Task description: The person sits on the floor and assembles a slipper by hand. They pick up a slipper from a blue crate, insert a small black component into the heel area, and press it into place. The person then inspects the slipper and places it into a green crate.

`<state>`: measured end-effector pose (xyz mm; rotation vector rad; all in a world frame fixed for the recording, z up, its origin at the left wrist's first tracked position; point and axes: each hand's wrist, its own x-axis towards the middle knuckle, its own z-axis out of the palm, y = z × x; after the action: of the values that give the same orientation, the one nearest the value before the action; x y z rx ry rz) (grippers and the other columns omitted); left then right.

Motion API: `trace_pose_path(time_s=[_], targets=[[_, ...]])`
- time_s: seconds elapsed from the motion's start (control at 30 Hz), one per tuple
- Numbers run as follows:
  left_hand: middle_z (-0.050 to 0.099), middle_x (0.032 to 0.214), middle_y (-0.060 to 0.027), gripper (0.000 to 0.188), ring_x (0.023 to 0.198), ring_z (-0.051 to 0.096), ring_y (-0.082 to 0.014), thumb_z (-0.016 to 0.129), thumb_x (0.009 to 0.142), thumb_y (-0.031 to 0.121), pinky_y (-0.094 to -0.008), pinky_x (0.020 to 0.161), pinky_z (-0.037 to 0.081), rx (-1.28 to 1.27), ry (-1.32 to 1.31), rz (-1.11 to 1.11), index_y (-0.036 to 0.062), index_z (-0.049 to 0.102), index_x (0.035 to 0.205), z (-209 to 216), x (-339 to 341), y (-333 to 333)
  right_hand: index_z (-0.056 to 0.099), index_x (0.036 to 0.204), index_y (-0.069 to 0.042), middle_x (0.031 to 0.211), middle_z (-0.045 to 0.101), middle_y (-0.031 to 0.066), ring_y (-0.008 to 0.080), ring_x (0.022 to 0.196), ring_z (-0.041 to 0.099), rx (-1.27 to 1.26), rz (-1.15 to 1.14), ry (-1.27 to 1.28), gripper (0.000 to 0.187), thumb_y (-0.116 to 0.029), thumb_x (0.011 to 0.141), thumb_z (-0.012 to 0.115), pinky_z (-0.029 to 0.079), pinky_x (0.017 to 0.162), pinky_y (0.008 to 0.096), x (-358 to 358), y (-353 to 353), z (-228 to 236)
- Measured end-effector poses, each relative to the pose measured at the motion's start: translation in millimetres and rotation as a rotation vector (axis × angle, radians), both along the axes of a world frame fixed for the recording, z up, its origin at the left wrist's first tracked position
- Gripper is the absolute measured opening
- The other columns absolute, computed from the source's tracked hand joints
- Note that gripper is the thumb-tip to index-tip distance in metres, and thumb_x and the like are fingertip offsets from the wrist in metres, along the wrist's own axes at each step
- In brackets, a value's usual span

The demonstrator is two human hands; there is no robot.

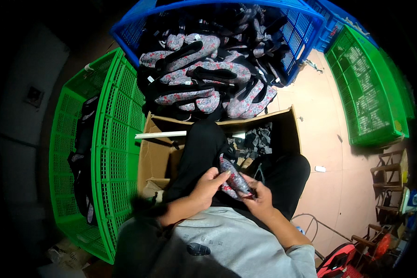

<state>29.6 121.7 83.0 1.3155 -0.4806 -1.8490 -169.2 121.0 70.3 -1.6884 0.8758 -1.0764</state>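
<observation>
Above my lap I hold a floral cloth shoe [236, 180], grey with red and pink flowers and folded or bent in my grip. My left hand [209, 186] pinches its left side, with the thumb on top of the cloth. At its lower right end my right hand [259, 199] is closed round the edge; part of the shoe is hidden under those fingers. Beyond my knees a heap of similar floral shoes with black linings [204, 74] fills a blue plastic crate [306, 28].
An open cardboard box [295, 125] stands between my legs and the crate, with dark scraps [257, 141] inside. A white strip [160, 135] crosses its left side. Green crates stand left [118, 153] and right [366, 92]. A wooden rack [388, 173] is at far right.
</observation>
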Motion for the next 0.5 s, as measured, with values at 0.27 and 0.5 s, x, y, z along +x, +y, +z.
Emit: trace_pose_path(time_s=[0.27, 0.5], targets=[[0.063, 0.090, -0.0041, 0.012, 0.081, 0.062, -0.0123, 0.065, 0.089, 0.007, -0.0268, 0.074, 0.050, 0.035, 0.080, 0.103, 0.0070, 0.054, 0.095, 29.1, 50.5, 15.9, 0.057, 0.098, 0.004, 0.112, 0.067, 0.0211, 0.0294, 0.092, 0.070, 0.014, 0.174, 0.028, 0.031, -0.001, 0.073, 0.076, 0.055, 0.077, 0.0332, 43.2, 4.2, 0.8], [0.052, 0.075, 0.0051, 0.014, 0.065, 0.046, -0.0029, 0.063, 0.087, -0.001, -0.0198, 0.060, 0.038, -0.152, -0.207, 0.227, 0.0074, 0.052, 0.084, 14.6, 55.6, 14.9, 0.057, 0.100, -0.001, 0.077, 0.063, 0.0088, 0.0120, 0.066, 0.058, 0.375, 0.186, 0.147, 0.022, -0.013, 0.087, 0.071, 0.047, 0.059, 0.0273, 58.5, -8.5, 10.8]])
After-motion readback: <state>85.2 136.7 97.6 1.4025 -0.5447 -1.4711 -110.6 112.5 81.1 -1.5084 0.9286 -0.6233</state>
